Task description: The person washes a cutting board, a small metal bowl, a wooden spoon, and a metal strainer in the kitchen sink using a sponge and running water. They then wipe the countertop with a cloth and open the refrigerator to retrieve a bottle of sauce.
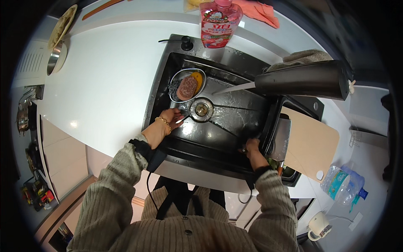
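Note:
My left hand reaches into the left side of a dark metal sink, left of the round drain strainer. A small bright gleam shows at its fingertips; whether it is a held object or wet metal is unclear. Down in the sink's front right corner, my right hand has its fingers bent, and dark shadow hides what they touch. Above the drain sits a metal-rimmed holder with a brown sponge, a yellow sponge and a steel-wool scourer. Water runs from the black faucet.
A cleaver and a beige cutting board lie right of the sink, over a black tray. Behind stand a pink detergent bottle and a soap pump. A large plastic water bottle lies at right; white counter extends left.

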Tool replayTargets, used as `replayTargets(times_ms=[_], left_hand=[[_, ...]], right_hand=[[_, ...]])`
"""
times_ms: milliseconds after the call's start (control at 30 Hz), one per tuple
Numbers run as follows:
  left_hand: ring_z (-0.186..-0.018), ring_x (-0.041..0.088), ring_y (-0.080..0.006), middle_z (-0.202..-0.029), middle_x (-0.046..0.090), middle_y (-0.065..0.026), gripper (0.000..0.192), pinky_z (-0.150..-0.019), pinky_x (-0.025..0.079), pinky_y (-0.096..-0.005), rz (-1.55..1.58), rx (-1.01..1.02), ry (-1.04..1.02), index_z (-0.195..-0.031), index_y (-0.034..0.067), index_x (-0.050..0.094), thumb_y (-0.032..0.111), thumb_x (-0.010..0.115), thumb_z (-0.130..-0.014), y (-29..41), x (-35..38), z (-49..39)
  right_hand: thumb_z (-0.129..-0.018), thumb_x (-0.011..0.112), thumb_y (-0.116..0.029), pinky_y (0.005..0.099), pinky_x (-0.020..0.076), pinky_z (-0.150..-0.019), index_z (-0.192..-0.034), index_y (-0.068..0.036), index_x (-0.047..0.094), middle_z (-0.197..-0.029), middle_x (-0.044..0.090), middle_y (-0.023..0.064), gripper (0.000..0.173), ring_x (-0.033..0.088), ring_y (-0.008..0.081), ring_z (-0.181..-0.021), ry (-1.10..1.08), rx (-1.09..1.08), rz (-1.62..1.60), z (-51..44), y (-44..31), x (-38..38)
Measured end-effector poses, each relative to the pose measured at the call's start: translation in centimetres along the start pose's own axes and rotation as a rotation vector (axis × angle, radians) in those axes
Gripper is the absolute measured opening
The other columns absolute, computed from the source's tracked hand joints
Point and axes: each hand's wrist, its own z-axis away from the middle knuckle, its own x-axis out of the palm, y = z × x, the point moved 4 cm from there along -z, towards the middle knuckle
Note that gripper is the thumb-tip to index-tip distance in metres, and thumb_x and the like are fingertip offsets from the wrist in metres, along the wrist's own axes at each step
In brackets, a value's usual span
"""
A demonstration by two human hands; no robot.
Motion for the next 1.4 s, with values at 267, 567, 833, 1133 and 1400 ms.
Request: replayTargets(times_ms=[267, 567, 833, 1133, 1400], left_hand=[[-0.122, 0.056, -0.0261, -0.132, 0.056, -0.0143, 0.042, -0.099, 0.045, -0.044, -0.008, -0.018, -0.098, -0.137, 0.004, 0.043, 0.015, 0.051, -0.097, 0.4, 1.0, 1.8], [-0.118, 0.059, -0.0201, -0.122, 0.065, -0.0063, 0.036, -0.097, 0.042, -0.0388, -0.061, -0.048, -0.126, -0.129, 0.01, 0.056, 0.016, 0.054, -0.094, -0.9, 0.4, 2.3], [-0.112, 0.06, -0.0171, -0.114, 0.067, -0.0027, 0.031, -0.095, 0.042, -0.0359, -0.257, -0.016, -0.254, -0.126, 0.013, 0.06, 0.018, 0.053, -0.096, -1.6, 3.4, 4.7], [-0.098, 0.063, -0.0167, -0.116, 0.062, -0.0072, 0.054, -0.083, 0.054, -0.0348, -0.646, 0.233, -0.437, -0.142, 0.008, 0.044, 0.034, 0.06, -0.098, -1.5, 7.4, 11.0], [-0.098, 0.058, -0.0395, -0.108, 0.057, -0.024, 0.061, -0.083, 0.05, -0.0429, -1.311, 1.187, 0.096, -0.145, 0.005, 0.039, 0.002, 0.061, -0.088, 8.0, 2.8, 12.3]], right_hand=[[-0.093, 0.053, -0.013, 0.0463, 0.0543, -0.067, -0.129, -0.006, 0.047, -0.103, 0.057, 0.0195, 0.037, 0.059, 0.0316, -0.082, -0.143, -0.196, 0.236, 0.4, 4.1, 7.7], [-0.096, 0.049, -0.012, 0.0467, 0.0521, -0.056, -0.128, -0.009, 0.043, -0.092, 0.053, 0.0124, 0.033, 0.053, 0.0268, -0.064, -0.083, -0.028, -0.118, -5.0, -0.3, 4.8], [-0.099, 0.05, -0.003, 0.0352, 0.0559, -0.061, -0.139, -0.008, 0.038, -0.087, 0.054, 0.0076, 0.042, 0.059, 0.0172, -0.066, -0.366, -0.402, -0.038, 8.1, -5.0, 11.1], [-0.098, 0.06, -0.019, 0.0318, 0.0489, -0.086, -0.134, -0.006, 0.049, -0.11, 0.061, 0.0062, 0.04, 0.059, 0.0163, -0.101, -0.525, -0.296, -0.295, 10.9, -6.8, 16.1], [-0.101, 0.048, -0.042, 0.0401, 0.0422, -0.102, -0.138, -0.005, 0.049, -0.132, 0.053, 0.012, 0.052, 0.05, 0.0255, -0.124, -0.416, -0.28, -0.299, 6.9, -9.2, 19.9]])
